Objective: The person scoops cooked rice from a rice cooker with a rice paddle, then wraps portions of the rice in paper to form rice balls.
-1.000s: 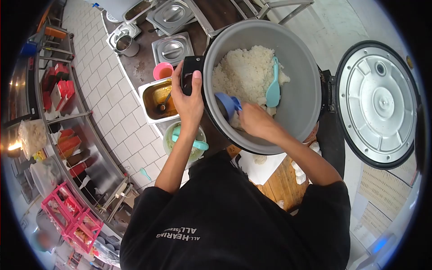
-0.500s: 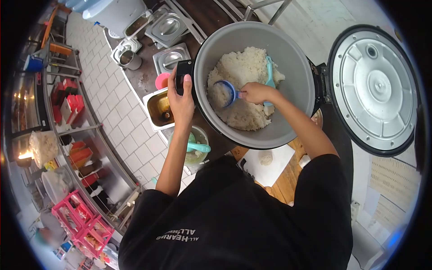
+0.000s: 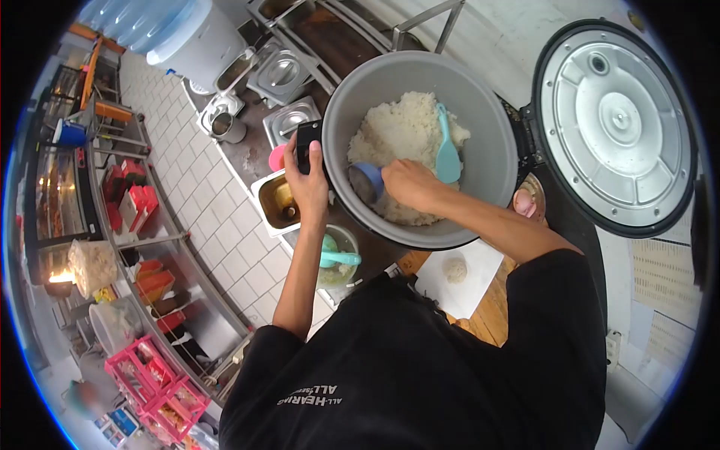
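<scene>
A large grey rice cooker pot (image 3: pixel 487 97) holds a mound of cooked white rice (image 3: pixel 397 124). My right hand (image 3: pixel 409 184) is closed on the handle of a blue scoop (image 3: pixel 367 180). The scoop is tipped on its side at the left of the rice, near the pot's wall, and its inside looks dark. A turquoise rice paddle (image 3: pixel 447 154) lies on the rice just beyond my right hand. My left hand (image 3: pixel 309 187) grips the black handle (image 3: pixel 306 139) on the cooker's left side, thumb up along it.
The cooker's metal lid (image 3: pixel 619 120) stands open at the right. Left of the pot are a steel food pan (image 3: pixel 279 201), lidded pans (image 3: pixel 289 120) and a tub (image 3: pixel 349 244) with a turquoise utensil. White paper (image 3: pixel 465 296) with a rice patty lies below the pot.
My right hand has turned the scoop onto its side and shifted slightly left. Rice showed in the scoop earlier; now its inside looks dark. My left hand stays on the handle.
</scene>
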A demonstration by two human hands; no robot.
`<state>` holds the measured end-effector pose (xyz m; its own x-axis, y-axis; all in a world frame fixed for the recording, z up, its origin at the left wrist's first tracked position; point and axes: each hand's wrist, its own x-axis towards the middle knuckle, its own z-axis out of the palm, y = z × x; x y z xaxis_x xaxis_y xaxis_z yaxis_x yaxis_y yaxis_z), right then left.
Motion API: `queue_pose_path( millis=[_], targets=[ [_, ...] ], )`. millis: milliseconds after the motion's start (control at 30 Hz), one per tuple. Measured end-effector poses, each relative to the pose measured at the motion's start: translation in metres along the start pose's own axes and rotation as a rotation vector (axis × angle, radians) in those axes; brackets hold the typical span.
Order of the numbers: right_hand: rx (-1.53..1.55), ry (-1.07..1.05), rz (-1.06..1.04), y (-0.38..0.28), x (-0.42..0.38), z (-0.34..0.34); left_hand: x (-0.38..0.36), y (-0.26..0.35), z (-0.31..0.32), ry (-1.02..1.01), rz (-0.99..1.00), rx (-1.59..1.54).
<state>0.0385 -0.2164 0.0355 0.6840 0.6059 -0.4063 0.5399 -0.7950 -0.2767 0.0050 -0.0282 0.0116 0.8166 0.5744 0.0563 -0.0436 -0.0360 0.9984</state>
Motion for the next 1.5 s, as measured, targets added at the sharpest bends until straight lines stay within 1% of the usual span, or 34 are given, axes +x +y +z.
queue_pose_path(
  millis=[33, 100, 167, 200, 233, 300, 333, 400, 433, 467, 500, 533, 567, 600, 633, 667, 700, 733, 767, 800, 833, 900, 933, 1000, 1033, 1100, 1167, 1233, 1300, 1367, 1400, 1433, 1467, 1500],
  targets=[
    [0.053, -0.001, -0.031, 0.007, -0.005, 0.002, 0.002, -0.009, -0.003, -0.021, -0.015, -0.006],
    [0.147, -0.013, -0.001, 0.033, -0.007, -0.004, -0.002, 0.003, -0.001, -0.021, -0.049, 0.010],
    [0.333, -0.289, 0.009, 0.062, 0.014, -0.003, -0.005, 0.002, -0.005, -0.030, -0.050, 0.018],
    [0.463, -0.445, 0.176, 0.058, 0.017, -0.015, -0.002, 0.003, -0.005, -0.042, -0.037, 0.016],
    [0.467, -0.437, 0.169, 0.068, 0.027, -0.007, 0.000, 0.003, -0.005, -0.044, -0.028, 0.021],
    [0.172, -0.227, -0.147, 0.080, 0.043, 0.016, -0.001, 0.004, -0.011, -0.129, -0.079, -0.007],
    [0.178, -0.217, -0.149, 0.083, 0.042, 0.019, -0.001, 0.007, -0.012, -0.137, -0.057, 0.024],
    [0.298, 0.832, -0.285, 0.065, 0.009, 0.001, 0.001, 0.002, -0.017, -0.179, -0.075, -0.010],
    [0.488, 0.883, -0.205, 0.046, -0.032, -0.023, 0.001, 0.000, -0.021, -0.219, -0.099, -0.049],
    [0.677, 0.927, -0.117, 0.025, -0.079, -0.040, -0.002, 0.004, -0.021, -0.186, -0.058, 0.012],
    [0.712, 1.032, -0.059, 0.018, -0.119, -0.033, -0.004, 0.000, -0.026, -0.186, -0.077, 0.006],
    [0.745, 1.138, 0.007, 0.018, -0.157, -0.021, -0.007, -0.005, -0.033, -0.153, -0.005, 0.067],
    [0.736, 1.228, 0.079, 0.019, -0.188, 0.001, -0.028, 0.020, -0.029, -0.031, 0.125, 0.180],
    [0.722, 1.314, 0.160, 0.027, -0.214, 0.031, -0.045, 0.033, -0.027, 0.054, 0.179, 0.113],
    [0.771, 1.333, 0.311, 0.045, -0.229, 0.072, -0.070, 0.057, -0.020, 0.088, 0.292, 0.130],
    [0.820, 1.349, 0.462, 0.065, -0.239, 0.128, -0.088, 0.066, -0.018, 0.120, 0.496, 0.182],
    [0.686, 1.188, 0.629, 0.093, -0.247, 0.195, -0.110, 0.076, -0.014, 0.113, 0.599, 0.211],
    [0.557, 1.017, 0.782, 0.118, -0.249, 0.264, -0.131, 0.074, -0.006, 0.016, 0.654, 0.082],
    [0.573, 0.964, 0.881, 0.134, -0.246, 0.327, -0.149, 0.069, 0.000, -0.075, 0.707, -0.052],
    [0.586, 0.917, 0.968, 0.146, -0.242, 0.377, -0.160, 0.061, 0.001, -0.219, 0.829, 0.006],
    [0.391, 0.909, 0.999, 0.147, -0.237, 0.406, -0.179, 0.056, 0.011, -0.326, 0.821, -0.016],
    [0.212, 0.979, 0.973, 0.135, -0.239, 0.405, -0.214, 0.048, 0.026, -0.622, 0.784, -0.048],
    [0.223, 0.989, 0.974, 0.135, -0.238, 0.405, -0.228, 0.043, 0.031, -0.745, 0.761, -0.043],
    [0.431, 0.980, 1.049, 0.139, -0.235, 0.408, -0.251, 0.041, 0.036, -0.953, 0.665, 0.052],
    [0.439, 0.986, 1.055, 0.141, -0.235, 0.410, -0.259, 0.041, 0.039, -0.962, 0.670, 0.055],
    [0.514, 0.922, 1.070, 0.143, -0.238, 0.404, -0.275, 0.044, 0.051, -1.186, 0.593, 0.210],
    [0.482, 0.937, 1.077, 0.139, -0.240, 0.399, -0.287, 0.038, 0.067, -1.227, 0.600, 0.221],
    [0.400, 1.021, 1.018, 0.134, -0.247, 0.392, -0.298, 0.024, 0.084, -1.368, 0.587, 0.310],
    [0.380, 1.029, 1.014, 0.133, -0.249, 0.391, -0.307, -0.003, 0.107, -1.394, 0.592, 0.339],
    [0.465, 1.097, 0.974, 0.123, -0.254, 0.381, -0.313, -0.044, 0.129, -1.577, 0.514, 0.468],
    [0.435, 1.146, 0.885, 0.120, -0.256, 0.379, -0.318, -0.068, 0.140, -1.580, 0.520, 0.467],
    [0.434, 1.153, 0.889, 0.116, -0.258, 0.378, -0.322, -0.094, 0.151, -1.515, 0.579, 0.496],
    [0.496, 1.166, 0.834, 0.111, -0.258, 0.377, -0.322, -0.118, 0.159, -1.449, 0.637, 0.524],
    [0.555, 1.179, 0.779, 0.107, -0.258, 0.375, -0.319, -0.140, 0.167, -1.454, 0.645, 0.521]
  ],
)
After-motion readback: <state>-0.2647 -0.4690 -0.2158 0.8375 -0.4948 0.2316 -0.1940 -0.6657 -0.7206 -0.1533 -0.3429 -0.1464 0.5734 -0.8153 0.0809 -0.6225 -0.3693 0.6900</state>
